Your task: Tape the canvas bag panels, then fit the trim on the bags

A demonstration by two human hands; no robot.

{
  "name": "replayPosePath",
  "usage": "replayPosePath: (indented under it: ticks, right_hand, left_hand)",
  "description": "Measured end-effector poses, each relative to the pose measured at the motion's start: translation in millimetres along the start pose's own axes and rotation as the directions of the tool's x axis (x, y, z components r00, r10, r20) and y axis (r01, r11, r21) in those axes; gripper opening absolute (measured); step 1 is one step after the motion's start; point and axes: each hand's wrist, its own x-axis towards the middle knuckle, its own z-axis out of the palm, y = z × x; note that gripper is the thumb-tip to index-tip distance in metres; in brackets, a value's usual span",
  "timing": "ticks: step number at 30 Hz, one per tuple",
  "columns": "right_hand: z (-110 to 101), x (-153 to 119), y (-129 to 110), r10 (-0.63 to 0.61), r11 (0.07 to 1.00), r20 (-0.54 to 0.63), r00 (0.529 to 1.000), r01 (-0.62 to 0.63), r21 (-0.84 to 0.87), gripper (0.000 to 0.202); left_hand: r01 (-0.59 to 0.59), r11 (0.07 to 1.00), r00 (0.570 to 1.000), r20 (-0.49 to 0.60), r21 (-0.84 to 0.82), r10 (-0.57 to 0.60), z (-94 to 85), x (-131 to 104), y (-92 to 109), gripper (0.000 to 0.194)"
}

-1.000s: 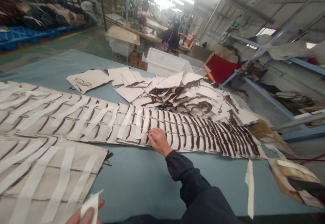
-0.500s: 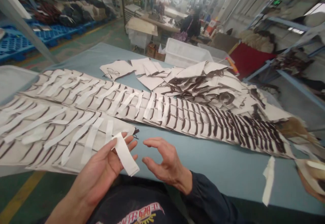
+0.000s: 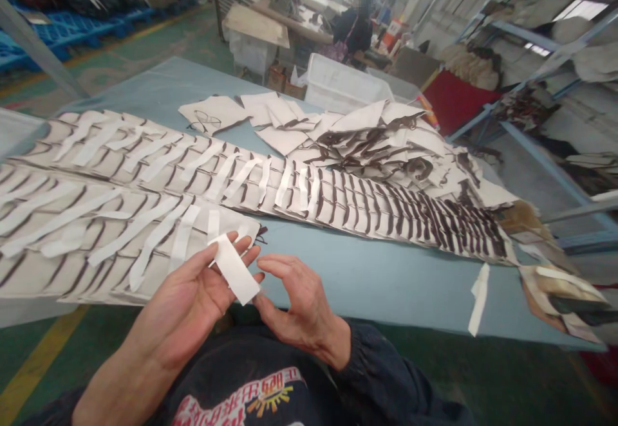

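Note:
My left hand point(image 3: 188, 300), palm up, holds a short stack of white strips point(image 3: 235, 270) under its thumb, with the strips lying across the fingers. Close beside it is my right hand point(image 3: 305, 307), thumb and fingers apart in a curve. The right thumb tip is at the lower end of the strips; whether it touches them I cannot tell. Behind my left hand lies a row of overlapping pale fabric pieces point(image 3: 29, 275) with dark edges and white strips on top. A second, longer row point(image 3: 333, 204) runs diagonally across the blue-grey table point(image 3: 386, 287).
A heap of pale, dark-edged pieces point(image 3: 357, 136) lies toward the back of the table, before a white plastic bin point(image 3: 345, 85). One loose white strip point(image 3: 479, 300) hangs near the front edge at right, beside a bundle of pieces point(image 3: 560, 297). A person point(image 3: 355, 30) is farther back.
My right hand has moved in to the strips, its thumb now by their lower end. My left hand still holds the strips. The view has tilted downward and shifted right.

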Motion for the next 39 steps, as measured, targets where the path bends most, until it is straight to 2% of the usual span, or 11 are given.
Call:
replayPosePath:
  ticks: [12,17,20,22,25,28,33,36,39]
  right_hand:
    - [18,-9,-20,0.021,0.992,-0.074,0.997,-0.030,-0.122,0.047]
    - [19,-7,-21,-0.067,0.971,-0.022,0.997,0.060,-0.231,0.049]
    - [18,-2,-23,-0.128,0.962,-0.011,0.992,0.122,-0.243,0.031]
    - [18,-1,-22,-0.134,0.962,0.008,0.991,0.132,-0.238,0.019]
    - [22,-5,-20,-0.079,0.973,0.052,0.995,0.089,-0.215,0.017]
    - [26,-10,-19,-0.041,0.975,0.058,0.997,0.053,-0.216,0.014]
    - [34,-15,-22,-0.057,0.965,0.087,0.995,0.078,-0.251,0.012]
    - [40,-19,-23,-0.023,0.961,0.142,0.990,0.061,-0.270,0.019]
    - [45,-21,-22,-0.037,0.949,0.190,0.981,0.094,-0.301,0.011]
  left_hand:
    - [0.009,1.000,1.000,0.025,0.021,-0.009,-13.8,-10,2,0.039]
    - [-0.026,0.997,0.996,0.089,0.072,0.020,-21.5,-7,-8,0.038]
    - [-0.045,0.993,0.992,0.123,0.109,0.032,-27.7,-6,-15,0.032]
    - [-0.048,0.988,0.988,0.151,0.144,0.026,-33.1,-5,-18,0.022]
    - [-0.029,0.984,0.982,0.191,0.175,-0.005,-41.7,-1,-20,0.012]
    - [0.019,0.985,0.979,0.196,0.172,-0.053,-48.0,4,-20,0.014]
    - [0.093,0.984,0.980,0.163,0.152,-0.118,-52.9,12,-21,0.030]
    - [0.108,0.984,0.978,0.160,0.143,-0.131,-56.0,15,-23,0.031]
    - [0.111,0.982,0.973,0.184,0.156,-0.139,-60.3,19,-23,0.027]
